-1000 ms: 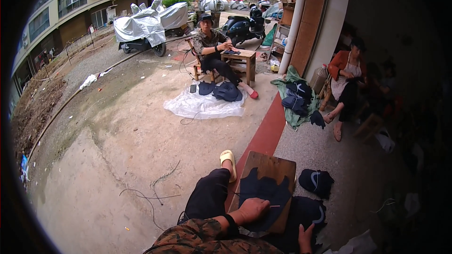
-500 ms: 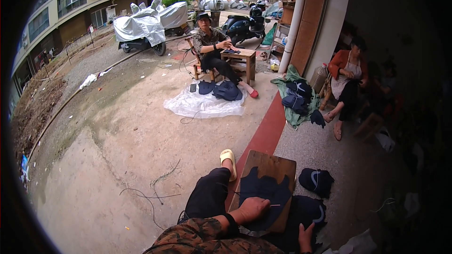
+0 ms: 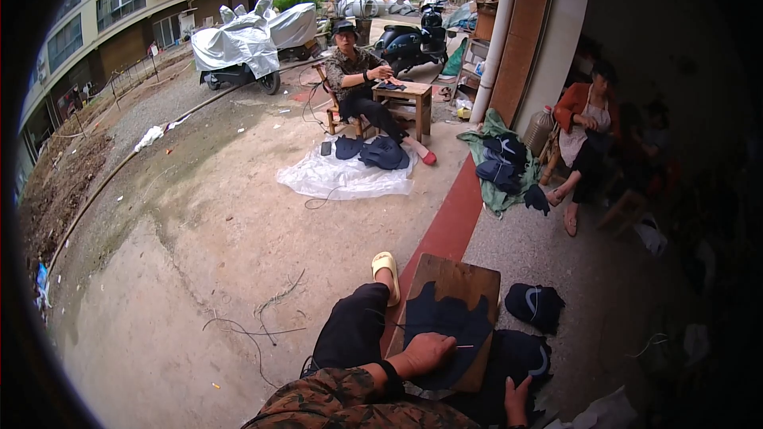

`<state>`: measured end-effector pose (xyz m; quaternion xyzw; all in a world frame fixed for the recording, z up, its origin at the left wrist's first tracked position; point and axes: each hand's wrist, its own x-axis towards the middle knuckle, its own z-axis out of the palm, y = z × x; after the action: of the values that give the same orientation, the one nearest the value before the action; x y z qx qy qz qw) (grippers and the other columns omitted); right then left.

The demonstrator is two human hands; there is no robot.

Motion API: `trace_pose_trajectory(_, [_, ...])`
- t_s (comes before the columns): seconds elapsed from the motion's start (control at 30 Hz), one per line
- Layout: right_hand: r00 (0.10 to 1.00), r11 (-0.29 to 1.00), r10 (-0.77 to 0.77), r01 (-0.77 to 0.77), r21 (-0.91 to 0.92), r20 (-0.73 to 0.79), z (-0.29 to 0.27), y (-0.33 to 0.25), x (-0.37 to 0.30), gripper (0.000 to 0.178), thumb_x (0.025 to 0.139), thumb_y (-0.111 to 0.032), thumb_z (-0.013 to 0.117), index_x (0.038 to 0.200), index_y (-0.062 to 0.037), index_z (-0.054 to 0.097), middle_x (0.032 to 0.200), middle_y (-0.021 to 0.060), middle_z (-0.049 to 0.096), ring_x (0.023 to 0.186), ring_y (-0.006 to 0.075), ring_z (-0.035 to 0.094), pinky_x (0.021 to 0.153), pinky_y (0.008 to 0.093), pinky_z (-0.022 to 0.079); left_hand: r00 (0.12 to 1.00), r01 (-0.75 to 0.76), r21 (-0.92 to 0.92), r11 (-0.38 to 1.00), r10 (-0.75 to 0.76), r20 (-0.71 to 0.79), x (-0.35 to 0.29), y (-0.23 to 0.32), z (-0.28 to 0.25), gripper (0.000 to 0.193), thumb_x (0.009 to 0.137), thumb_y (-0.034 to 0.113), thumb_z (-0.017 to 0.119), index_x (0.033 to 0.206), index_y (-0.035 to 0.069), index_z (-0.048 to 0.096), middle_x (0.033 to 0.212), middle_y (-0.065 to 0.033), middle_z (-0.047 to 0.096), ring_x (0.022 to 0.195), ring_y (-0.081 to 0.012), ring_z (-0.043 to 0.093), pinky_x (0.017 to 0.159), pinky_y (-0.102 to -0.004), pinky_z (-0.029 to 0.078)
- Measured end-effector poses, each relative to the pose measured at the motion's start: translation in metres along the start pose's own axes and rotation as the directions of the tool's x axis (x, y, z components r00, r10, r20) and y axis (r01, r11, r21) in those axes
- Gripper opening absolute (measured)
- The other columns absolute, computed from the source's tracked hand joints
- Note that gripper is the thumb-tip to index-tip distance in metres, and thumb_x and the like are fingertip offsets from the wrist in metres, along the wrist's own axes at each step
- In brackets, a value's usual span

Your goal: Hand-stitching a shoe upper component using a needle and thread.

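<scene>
At the bottom centre of the frame a dark blue fabric piece is spread flat on a wooden board resting over the lap; the left hand is laid on its lower edge, fingers curled, and a thin pale needle-like tool seems to be pinched at the fingertips, though it is too small for certainty; the right hand is seen at the lower edge beside the board, resting on more dark fabric, and whether it grips anything cannot be told. A finished-looking dark piece lies on the pavement just right of the board. For the stitch in hand, the cloth is best kept flat and taut on the board, pressed by the palm, the tool guided close to the edge in short strokes; the loose fabric under the right hand should be held clear of the seam.
</scene>
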<state>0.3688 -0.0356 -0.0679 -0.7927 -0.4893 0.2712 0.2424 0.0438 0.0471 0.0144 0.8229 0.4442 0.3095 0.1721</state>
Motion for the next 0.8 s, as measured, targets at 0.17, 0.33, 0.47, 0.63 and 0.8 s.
trace_pose_trajectory(0.17, [1.000,1.000,0.025,-0.025,-0.010,0.017,-0.004,-0.008,-0.003,0.081,0.089,-0.037,0.053,0.137,0.0136,0.012,0.136,0.0355,0.029,0.129,0.0419,0.031,0.105,0.0385,0.027,1.000,0.010,-0.001,1.000,-0.010,0.007,0.000,0.000,-0.001,0.011,0.085,0.020,0.054,0.084,0.009,0.054,0.074,-0.0114,0.060,0.071,-0.0312,0.061,0.060,-0.0399,0.049])
trace_pose_trajectory(0.33, [1.000,1.000,0.007,-0.007,0.009,0.025,-0.004,-0.009,-0.004,0.082,0.089,-0.038,0.053,0.137,0.0140,0.012,0.137,0.0349,0.028,0.129,0.0412,0.030,0.106,0.0383,0.026,1.000,0.020,0.003,1.000,-0.021,0.015,-0.001,0.000,-0.001,0.011,0.085,0.021,0.054,0.085,0.009,0.053,0.075,-0.0111,0.060,0.071,-0.0310,0.061,0.060,-0.0400,0.049])
trace_pose_trajectory(0.47, [1.000,1.000,0.007,-0.007,-0.001,0.013,-0.005,-0.010,-0.004,0.081,0.089,-0.038,0.053,0.137,0.0133,0.012,0.137,0.0346,0.029,0.129,0.0411,0.031,0.106,0.0383,0.027,1.000,0.016,0.004,1.000,-0.016,0.021,-0.001,0.000,0.001,0.011,0.085,0.020,0.054,0.085,0.010,0.053,0.075,-0.0107,0.060,0.071,-0.0306,0.061,0.060,-0.0400,0.049])
trace_pose_trajectory(0.63, [0.999,0.999,0.047,-0.047,-0.008,0.028,-0.006,-0.013,-0.006,0.081,0.089,-0.039,0.053,0.138,0.0117,0.012,0.136,0.0343,0.030,0.129,0.0410,0.031,0.105,0.0383,0.027,0.999,0.026,0.005,1.000,-0.026,0.019,-0.001,-0.001,0.002,0.011,0.084,0.021,0.054,0.085,0.010,0.054,0.075,-0.0102,0.061,0.071,-0.0300,0.061,0.060,-0.0396,0.049])
trace_pose_trajectory(0.8, [0.999,0.999,0.034,-0.034,-0.005,0.015,-0.006,-0.015,-0.008,0.081,0.089,-0.039,0.052,0.138,0.0120,0.013,0.137,0.0341,0.030,0.129,0.0407,0.031,0.105,0.0382,0.027,1.000,0.013,0.011,1.000,-0.013,0.015,0.000,0.000,0.001,0.011,0.084,0.021,0.054,0.085,0.010,0.054,0.074,-0.0104,0.061,0.071,-0.0301,0.061,0.060,-0.0395,0.049])
